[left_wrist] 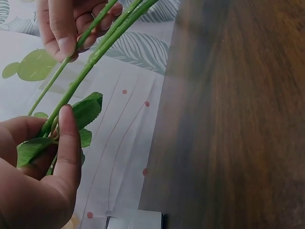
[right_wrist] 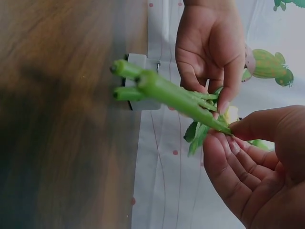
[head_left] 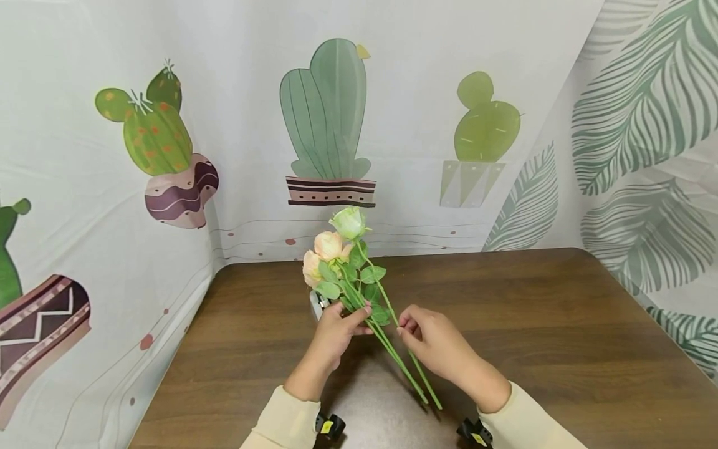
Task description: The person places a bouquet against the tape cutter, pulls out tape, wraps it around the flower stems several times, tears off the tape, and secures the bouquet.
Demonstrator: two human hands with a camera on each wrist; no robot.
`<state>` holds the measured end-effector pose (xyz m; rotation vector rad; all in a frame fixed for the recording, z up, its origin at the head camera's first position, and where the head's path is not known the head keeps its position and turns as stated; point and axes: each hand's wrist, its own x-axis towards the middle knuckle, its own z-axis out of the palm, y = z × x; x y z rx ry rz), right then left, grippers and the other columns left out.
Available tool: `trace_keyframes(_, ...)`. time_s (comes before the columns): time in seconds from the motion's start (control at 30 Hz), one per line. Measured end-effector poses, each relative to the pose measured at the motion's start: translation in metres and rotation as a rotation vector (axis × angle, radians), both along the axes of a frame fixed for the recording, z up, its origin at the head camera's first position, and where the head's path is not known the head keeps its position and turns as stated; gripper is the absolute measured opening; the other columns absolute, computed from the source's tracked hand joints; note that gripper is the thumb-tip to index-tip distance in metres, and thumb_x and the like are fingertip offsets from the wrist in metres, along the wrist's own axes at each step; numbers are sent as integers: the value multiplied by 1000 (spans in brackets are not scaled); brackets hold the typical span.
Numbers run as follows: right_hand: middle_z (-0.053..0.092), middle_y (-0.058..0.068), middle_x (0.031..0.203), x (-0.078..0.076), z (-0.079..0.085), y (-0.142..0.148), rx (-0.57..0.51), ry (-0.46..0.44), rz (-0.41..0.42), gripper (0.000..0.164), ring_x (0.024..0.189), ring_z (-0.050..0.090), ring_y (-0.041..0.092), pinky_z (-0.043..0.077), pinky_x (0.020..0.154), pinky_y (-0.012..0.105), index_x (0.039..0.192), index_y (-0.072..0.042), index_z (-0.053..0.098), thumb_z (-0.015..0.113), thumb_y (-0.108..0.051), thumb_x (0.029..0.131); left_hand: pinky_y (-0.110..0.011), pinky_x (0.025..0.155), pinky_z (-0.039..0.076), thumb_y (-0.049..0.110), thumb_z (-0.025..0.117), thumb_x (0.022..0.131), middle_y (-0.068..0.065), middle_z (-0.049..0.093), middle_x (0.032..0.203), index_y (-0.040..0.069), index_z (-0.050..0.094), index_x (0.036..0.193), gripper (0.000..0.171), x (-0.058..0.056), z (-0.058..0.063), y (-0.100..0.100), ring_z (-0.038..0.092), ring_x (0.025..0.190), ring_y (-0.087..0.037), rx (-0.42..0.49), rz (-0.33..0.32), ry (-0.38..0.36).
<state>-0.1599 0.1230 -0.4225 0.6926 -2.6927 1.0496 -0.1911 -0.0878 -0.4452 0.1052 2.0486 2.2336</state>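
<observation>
Head view: before the table's far edge [head_left: 505, 257], left hand [head_left: 335, 333] and right hand [head_left: 436, 343] are pinching flowers [head_left: 373, 274], likely light, bendable (best gripped mid-stem).

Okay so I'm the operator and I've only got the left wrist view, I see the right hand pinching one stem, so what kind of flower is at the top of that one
Observer: In the head view, the stem pinched by the right hand leads up to the pale green flower.
Operator: Got it. At the other end they all run off the top of my picture, so how many bottoms are there?
Observer: The right wrist view shows three stem ends, though they look blurry there.
</observation>
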Motion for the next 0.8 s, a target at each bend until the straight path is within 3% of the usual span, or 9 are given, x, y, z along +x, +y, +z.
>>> trace_keyframes(0.6, 63, -9, 78, 3, -9, -9, 20, 9, 60, 5, 67, 53, -3, 47, 61, 18, 94, -12, 64, 68, -10, 93, -32, 77, 62, 9, 69, 94, -12, 69, 109, -8, 65, 117, 30, 3, 2, 3, 71, 87, -15, 27, -44, -3)
trace_keyframes(0.8, 69, -4, 91, 4, -12, -11, 44, 57, 90, 7, 77, 61, 1, 53, 68, 21, 103, -10, 68, 66, -11, 97, -33, 77, 62, 13, 72, 93, -10, 70, 105, -6, 65, 117, 31, 3, 2, 2, 71, 84, -15, 27, -41, -3)
